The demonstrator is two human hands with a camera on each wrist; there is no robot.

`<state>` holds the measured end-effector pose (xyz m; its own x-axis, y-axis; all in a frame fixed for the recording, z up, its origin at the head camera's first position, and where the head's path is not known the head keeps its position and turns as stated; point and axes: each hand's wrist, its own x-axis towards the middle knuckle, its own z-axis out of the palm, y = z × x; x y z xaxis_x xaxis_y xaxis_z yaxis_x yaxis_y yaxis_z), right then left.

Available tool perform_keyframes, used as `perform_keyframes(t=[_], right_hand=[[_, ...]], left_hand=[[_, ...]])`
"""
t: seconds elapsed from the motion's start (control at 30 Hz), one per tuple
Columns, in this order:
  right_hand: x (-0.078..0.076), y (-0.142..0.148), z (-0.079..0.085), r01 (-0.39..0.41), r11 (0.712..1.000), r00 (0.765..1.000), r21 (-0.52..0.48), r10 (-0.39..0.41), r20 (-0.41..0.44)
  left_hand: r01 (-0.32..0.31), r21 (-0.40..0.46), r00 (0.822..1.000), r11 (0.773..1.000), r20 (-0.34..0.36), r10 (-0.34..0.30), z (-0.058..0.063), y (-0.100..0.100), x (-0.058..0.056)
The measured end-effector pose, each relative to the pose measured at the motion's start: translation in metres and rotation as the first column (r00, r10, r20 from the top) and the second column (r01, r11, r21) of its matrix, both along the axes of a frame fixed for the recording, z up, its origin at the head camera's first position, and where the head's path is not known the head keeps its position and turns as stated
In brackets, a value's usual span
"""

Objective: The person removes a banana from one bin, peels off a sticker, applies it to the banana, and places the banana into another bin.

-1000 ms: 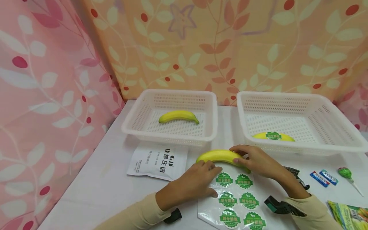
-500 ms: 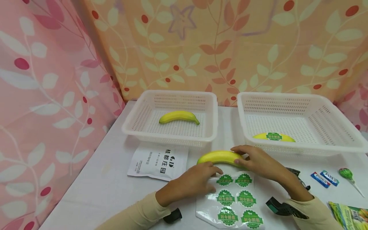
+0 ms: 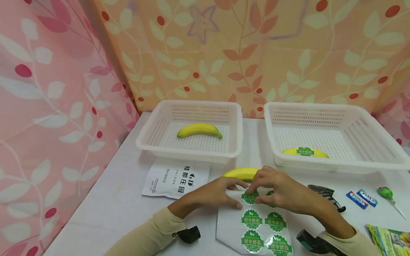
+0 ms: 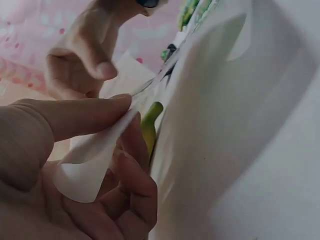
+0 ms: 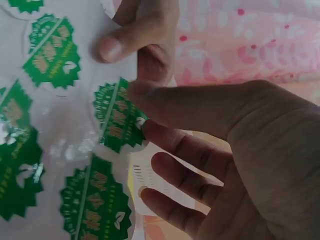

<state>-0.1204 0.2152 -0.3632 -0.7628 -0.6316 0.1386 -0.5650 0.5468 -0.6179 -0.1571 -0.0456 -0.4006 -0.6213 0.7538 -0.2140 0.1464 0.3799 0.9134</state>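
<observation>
My left hand (image 3: 208,193) pinches the top left edge of a white sheet (image 3: 232,227) of round green stickers. In the left wrist view its thumb (image 4: 95,117) lies on one side of the sheet, with the fingers curled behind. At the sheet's upper left sticker (image 3: 250,197), my right hand (image 3: 283,190) pinches the edge between thumb and index finger. The right wrist view shows that thumb (image 5: 170,105) over part of the sticker's green print, the other fingers loosely bent. Just behind the hands lies a yellow banana (image 3: 241,173), its right end hidden by the right hand.
A white basket (image 3: 189,153) at back left holds a banana; another basket (image 3: 339,163), back right, holds one with a green sticker. A white pouch (image 3: 176,179) lies left. On the right are a black item (image 3: 325,193), small wrappers (image 3: 356,199), a lollipop (image 3: 385,193) and a green packet (image 3: 389,238).
My right hand has left the banana and come down left onto the upper left sticker. The left hand has turned and taken the sheet's edge; the sheet has shifted slightly left.
</observation>
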Motion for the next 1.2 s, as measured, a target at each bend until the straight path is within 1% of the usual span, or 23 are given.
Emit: perform_keyframes(t=[0.07,0.1,0.17,0.27,0.33,0.43,0.5,0.63,0.73,0.8,0.87,0.9,0.93,0.97,1.0,1.03,1.13,1.2], right_hand=[[0.001,-0.001,0.0,0.012,0.999,0.999,0.043,-0.014,0.033],[0.001,-0.001,0.001,0.019,0.998,0.999,0.061,-0.021,0.041],[0.001,-0.001,0.001,0.032,0.996,0.998,0.086,-0.037,0.052],[0.001,0.0,0.0,0.036,0.995,0.998,0.096,-0.041,0.052],[0.001,0.0,0.0,0.04,0.995,0.997,0.095,-0.045,0.056],[0.0,0.0,-0.001,0.043,0.994,0.996,0.098,-0.05,0.068],[0.0,0.0,-0.002,0.045,0.994,0.995,0.103,-0.054,0.082],[-0.001,0.001,-0.005,0.043,0.993,0.996,0.106,-0.051,0.076],[-0.002,0.002,-0.005,0.037,0.994,0.998,0.101,-0.042,0.046],[-0.003,0.004,-0.004,0.033,0.995,0.999,0.099,-0.036,0.026],[-0.004,0.005,-0.003,0.033,0.996,0.999,0.083,-0.035,0.017],[-0.004,0.006,-0.002,0.039,0.996,0.999,0.074,-0.04,0.014],[-0.004,0.008,0.0,0.048,0.997,0.999,0.065,-0.049,0.014],[-0.004,0.009,0.001,0.058,0.997,0.998,0.057,-0.058,0.012],[-0.004,0.01,0.002,0.07,0.996,0.997,0.048,-0.071,0.008],[-0.004,0.011,0.003,0.081,0.996,0.997,0.036,-0.081,0.003],[-0.005,0.014,0.005,0.106,0.994,0.994,0.011,-0.106,-0.019],[-0.005,0.015,0.005,0.114,0.994,0.993,-0.001,-0.113,-0.04]], left_hand=[[-0.026,0.056,0.995,0.998,0.096,0.02,0.001,-0.001,-0.001],[-0.038,0.076,0.991,0.996,0.128,0.028,0.001,-0.001,-0.001],[-0.053,0.102,0.985,0.993,0.166,0.035,0.002,-0.001,-0.002],[-0.068,0.131,0.976,0.989,0.213,0.039,0.002,-0.001,-0.002],[-0.084,0.15,0.965,0.985,0.258,0.043,0.003,-0.001,-0.001],[-0.108,0.174,0.944,0.979,0.327,0.046,0.003,-0.001,0.0],[-0.118,0.187,0.936,0.975,0.35,0.046,0.003,-0.001,0.0],[-0.12,0.186,0.936,0.975,0.348,0.049,0.003,0.0,-0.001],[-0.112,0.155,0.957,0.981,0.281,0.065,0.003,0.001,0.0],[-0.1,0.115,0.977,0.988,0.199,0.075,0.003,0.001,0.001],[-0.084,0.054,0.994,0.995,0.072,0.08,0.004,0.002,0.003],[-0.079,0.02,0.997,0.997,0.006,0.079,0.004,0.002,0.004],[-0.074,-0.016,0.995,0.997,-0.061,0.073,0.005,0.002,0.005],[-0.07,-0.048,0.99,0.996,-0.125,0.063,0.006,0.003,0.006],[-0.066,-0.079,0.981,0.995,-0.189,0.05,0.007,0.003,0.008],[-0.068,-0.112,0.966,0.991,-0.256,0.037,0.009,0.003,0.009],[-0.089,-0.19,0.912,0.978,-0.411,0.003,0.013,0.004,0.016],[-0.109,-0.226,0.874,0.968,-0.486,-0.015,0.016,0.004,0.02]])
